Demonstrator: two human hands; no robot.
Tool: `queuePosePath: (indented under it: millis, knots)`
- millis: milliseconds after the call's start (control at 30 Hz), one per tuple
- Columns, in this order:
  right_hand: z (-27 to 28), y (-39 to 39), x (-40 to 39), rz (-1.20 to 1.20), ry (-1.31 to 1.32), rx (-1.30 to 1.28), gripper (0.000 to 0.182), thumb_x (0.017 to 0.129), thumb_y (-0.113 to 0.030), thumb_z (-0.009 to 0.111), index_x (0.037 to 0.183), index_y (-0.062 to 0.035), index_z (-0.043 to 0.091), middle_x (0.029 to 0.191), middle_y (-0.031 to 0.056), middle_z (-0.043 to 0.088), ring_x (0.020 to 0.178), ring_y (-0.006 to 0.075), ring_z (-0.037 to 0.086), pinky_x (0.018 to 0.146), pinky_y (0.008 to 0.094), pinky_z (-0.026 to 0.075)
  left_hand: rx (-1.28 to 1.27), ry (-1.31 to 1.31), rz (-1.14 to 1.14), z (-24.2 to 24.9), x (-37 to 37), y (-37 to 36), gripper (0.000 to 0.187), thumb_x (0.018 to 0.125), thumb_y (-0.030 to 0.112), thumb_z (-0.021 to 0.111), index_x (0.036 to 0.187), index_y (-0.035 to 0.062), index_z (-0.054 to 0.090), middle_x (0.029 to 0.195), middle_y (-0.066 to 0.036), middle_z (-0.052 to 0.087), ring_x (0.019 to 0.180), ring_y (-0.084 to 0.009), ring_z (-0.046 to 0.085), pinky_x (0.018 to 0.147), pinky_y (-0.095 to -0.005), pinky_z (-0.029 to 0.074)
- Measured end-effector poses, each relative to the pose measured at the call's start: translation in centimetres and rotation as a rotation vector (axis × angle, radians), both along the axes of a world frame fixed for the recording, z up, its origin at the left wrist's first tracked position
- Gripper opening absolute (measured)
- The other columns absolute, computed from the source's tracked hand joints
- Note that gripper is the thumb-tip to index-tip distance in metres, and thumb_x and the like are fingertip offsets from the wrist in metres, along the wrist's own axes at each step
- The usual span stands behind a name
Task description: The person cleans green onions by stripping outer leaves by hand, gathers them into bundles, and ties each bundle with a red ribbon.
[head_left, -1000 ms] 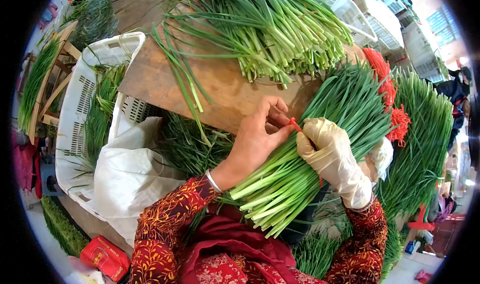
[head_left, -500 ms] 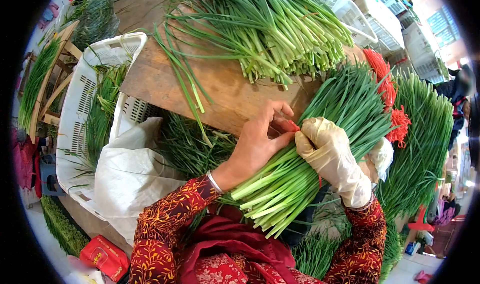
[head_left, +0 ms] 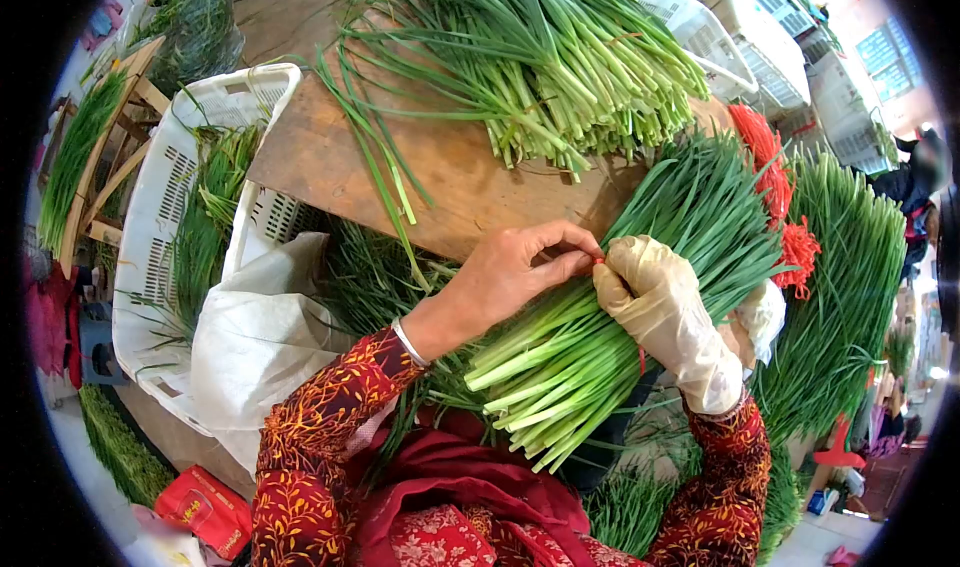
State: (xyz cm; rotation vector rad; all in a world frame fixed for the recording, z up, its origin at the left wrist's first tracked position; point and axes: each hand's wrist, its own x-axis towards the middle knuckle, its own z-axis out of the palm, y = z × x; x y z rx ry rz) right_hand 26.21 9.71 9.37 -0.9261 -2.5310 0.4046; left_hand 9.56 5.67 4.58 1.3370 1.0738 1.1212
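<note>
Carefully, I had the bare left grip closed down to a pinch, thumb and forefinger tips meeting on a short red tie above the stalks. Right beside it, the gloved right grip was curled tight, thumb folded in, its knuckles resting on the green bundle; it seemed to have the tie too, though the glove hid just what lay inside. A strip of red showed below that wrist, against the bundle's underside. The bundle itself slanted in front of the body, just off the near edge of the wooden desk, pale cut ends toward the lap and leafy tips toward the hanks of red string. I judged the tie the weak point: so little of it stood out that a slip of the left fingertips could have let the loop slacken and the stalks fan apart. Too hard a pull might have snapped it or bruised the leaves, and lifting the right knuckles early could have loosened everything. Farther out, a large pile of stalks lay across the desk, near a few loose stalks, with a white crate beyond.
</note>
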Motion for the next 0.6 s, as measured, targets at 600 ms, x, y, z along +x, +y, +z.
queuePosePath:
  millis: [600]
  knots:
    - [2.7, 0.3, 3.1, 0.101, 0.014, 0.035, 0.025, 0.078, -0.027, 0.058, 0.093, -0.0083, 0.062, 0.100, 0.0099, 0.059, 0.094, 0.0278, 0.053, 0.087, 0.0422, 0.035, 0.833, 0.711, 0.095, 7.3, -0.7, 3.2, 0.009, 0.071, 0.004, 0.058, 0.078, 0.0044, 0.053, 0.070, -0.009, 0.053, 0.065, -0.0246, 0.056, 0.057, -0.0325, 0.046]
